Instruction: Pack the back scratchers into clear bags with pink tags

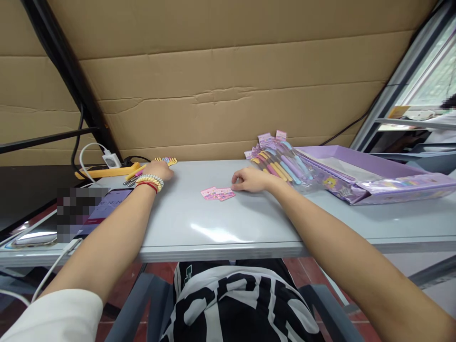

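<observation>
My left hand reaches to the back left of the grey table. A row of multicoloured pen ends shows just beyond it; its fingers are hidden, so I cannot tell whether it grips any. Near the middle, my right hand rests low with fingers curled in and nothing visible in them. Its fingertips are right beside several overlapping small pink printed cards; whether they touch is unclear. Behind my right hand lie clear-bagged pens in several colours, with pink tags at their tops.
An open purple box stands on the right. At left are a phone, a yellow tray, loose pens, a white charger and cables. A cardboard wall closes off the back.
</observation>
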